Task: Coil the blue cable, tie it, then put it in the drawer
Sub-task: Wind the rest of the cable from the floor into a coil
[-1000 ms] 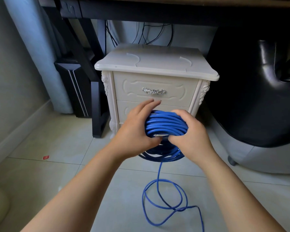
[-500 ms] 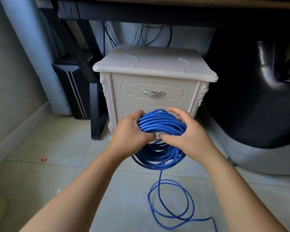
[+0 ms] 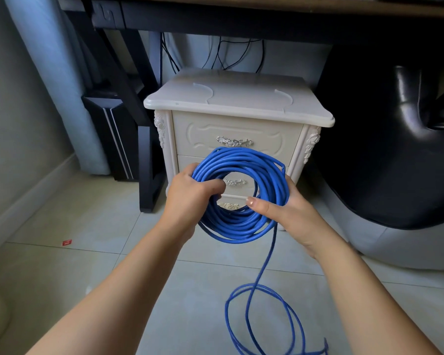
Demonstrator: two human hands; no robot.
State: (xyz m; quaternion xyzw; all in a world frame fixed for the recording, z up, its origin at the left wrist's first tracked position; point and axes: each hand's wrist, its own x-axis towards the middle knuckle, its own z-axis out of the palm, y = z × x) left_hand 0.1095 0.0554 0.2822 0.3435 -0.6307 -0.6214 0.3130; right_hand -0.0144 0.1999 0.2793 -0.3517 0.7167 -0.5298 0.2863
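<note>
The blue cable (image 3: 241,156) is held as an upright coil in front of the nightstand (image 3: 236,103). Its left side is gripped by the left hand (image 3: 190,198), with the fingers curled through the opening. Its lower right is gripped by the right hand (image 3: 287,213), with the thumb laid across the strands. Since half a second earlier, the coil has been turned to face the camera and the hands have been moved apart. The loose tail is trailed onto the floor (image 3: 113,252). The top drawer (image 3: 272,135) is closed.
</note>
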